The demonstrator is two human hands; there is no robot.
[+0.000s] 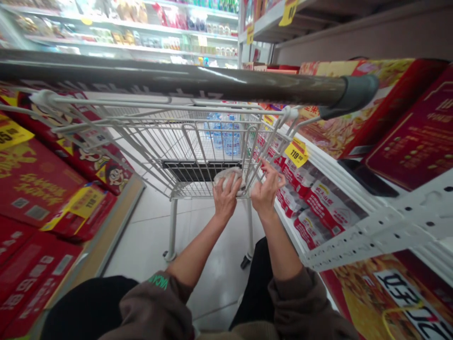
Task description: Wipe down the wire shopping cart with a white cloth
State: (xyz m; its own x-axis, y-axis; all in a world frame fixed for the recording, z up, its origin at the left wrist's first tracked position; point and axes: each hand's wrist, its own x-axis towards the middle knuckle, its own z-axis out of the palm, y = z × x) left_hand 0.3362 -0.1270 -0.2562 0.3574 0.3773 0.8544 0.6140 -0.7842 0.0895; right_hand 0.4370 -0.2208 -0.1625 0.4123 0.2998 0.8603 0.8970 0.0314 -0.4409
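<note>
Bunched under the left hand (224,194), a pale cloth (231,171) is pressed to the lower corner of the wire shopping cart (203,178), near the right end of its black panel (186,171); the fingers spread over it and hide much of it, so I can't make out its folds or its underside. Just beside it, the right hand (265,189) is loosely curled at the cart's side wires, and from where I stand I can't tell whether it grips one. Clear bluish bottles (230,134) sit deeper in the basket, broken up by the bars, their labels unreadable. Across the top runs the dark handle (198,80), cut off at the left, its pale lettering half lost along the lower edge. Green capitals on the left sleeve (152,307) read something like "VACA" before the cloth bends away. One yellow tag (297,152) on the right shelf plainly says 119, above red-and-white packs (329,205) printed with Chinese characters. Another yellow tag (90,200), on the red boxes (38,179) at left, starts with 11, the last digit blurred. Bright shelves (141,42) beyond wash out into unreadable packets.
</note>
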